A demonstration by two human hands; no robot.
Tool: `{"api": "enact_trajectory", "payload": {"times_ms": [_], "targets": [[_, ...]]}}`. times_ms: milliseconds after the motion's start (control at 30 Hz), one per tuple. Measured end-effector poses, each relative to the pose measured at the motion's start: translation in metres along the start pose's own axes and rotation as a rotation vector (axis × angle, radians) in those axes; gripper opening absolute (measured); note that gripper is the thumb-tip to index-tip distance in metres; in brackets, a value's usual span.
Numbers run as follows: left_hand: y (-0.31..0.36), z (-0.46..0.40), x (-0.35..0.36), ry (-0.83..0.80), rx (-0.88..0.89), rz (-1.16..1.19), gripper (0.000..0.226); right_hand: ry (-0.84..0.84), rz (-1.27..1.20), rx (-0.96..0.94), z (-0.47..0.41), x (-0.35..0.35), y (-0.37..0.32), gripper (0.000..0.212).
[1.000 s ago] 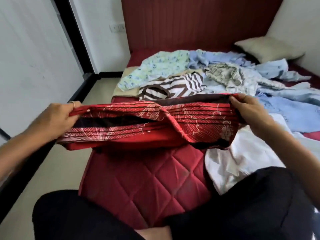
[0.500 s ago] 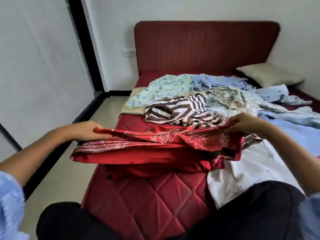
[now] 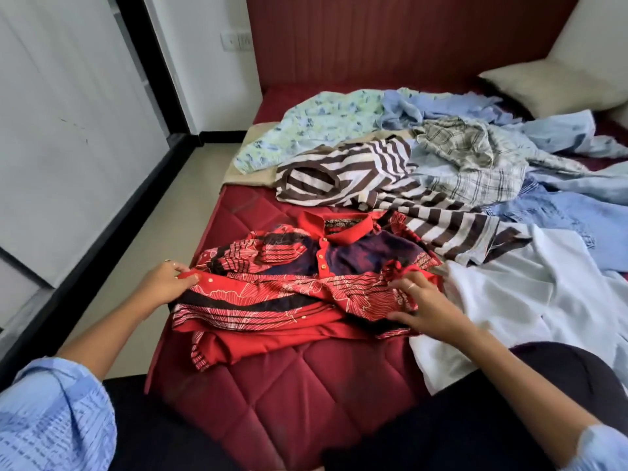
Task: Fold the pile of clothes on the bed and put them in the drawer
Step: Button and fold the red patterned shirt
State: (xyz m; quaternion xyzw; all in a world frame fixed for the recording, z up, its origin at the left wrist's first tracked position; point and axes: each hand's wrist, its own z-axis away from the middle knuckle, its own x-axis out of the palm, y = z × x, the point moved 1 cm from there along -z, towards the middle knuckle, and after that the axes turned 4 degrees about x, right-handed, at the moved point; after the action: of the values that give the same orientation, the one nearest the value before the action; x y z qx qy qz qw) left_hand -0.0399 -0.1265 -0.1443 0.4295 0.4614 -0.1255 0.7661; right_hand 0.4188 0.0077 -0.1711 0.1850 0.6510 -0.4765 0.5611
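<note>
A red patterned polo shirt (image 3: 306, 294) lies on the maroon quilted mattress (image 3: 289, 396), collar away from me and its lower part folded up over the chest. My left hand (image 3: 166, 283) pinches the folded edge at the shirt's left side. On the shirt's right side my right hand (image 3: 421, 307) lies with fingers spread, pressing the cloth down. Behind it the pile of clothes spreads across the bed: a brown-and-white striped top (image 3: 356, 171), a pale floral shirt (image 3: 316, 127), a checked shirt (image 3: 469, 154), blue garments (image 3: 560, 212) and a white shirt (image 3: 530, 294).
A cream pillow (image 3: 550, 83) leans at the maroon headboard (image 3: 390, 39) on the far right. White wardrobe doors (image 3: 61, 113) line the left wall beside a strip of tiled floor (image 3: 136, 253). My dark-trousered legs (image 3: 475, 419) rest on the near mattress. No drawer shows.
The red shirt, held up stretched between both hands a second ago, has come down onto the mattress and now lies folded. My right hand has let go and lies spread on it.
</note>
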Motion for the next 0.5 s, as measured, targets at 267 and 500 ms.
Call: {"api": "enact_trajectory", "payload": {"times_ms": [267,500], "targets": [[-0.034,0.03,0.023,-0.103,0.016,0.2,0.064,-0.005,0.21,0.027,-0.011,0.025,0.007,0.033],[-0.024,0.036,0.011,0.13,0.069,0.241,0.037,0.239,-0.298,0.168,-0.02,0.003,0.009,0.01]]}}
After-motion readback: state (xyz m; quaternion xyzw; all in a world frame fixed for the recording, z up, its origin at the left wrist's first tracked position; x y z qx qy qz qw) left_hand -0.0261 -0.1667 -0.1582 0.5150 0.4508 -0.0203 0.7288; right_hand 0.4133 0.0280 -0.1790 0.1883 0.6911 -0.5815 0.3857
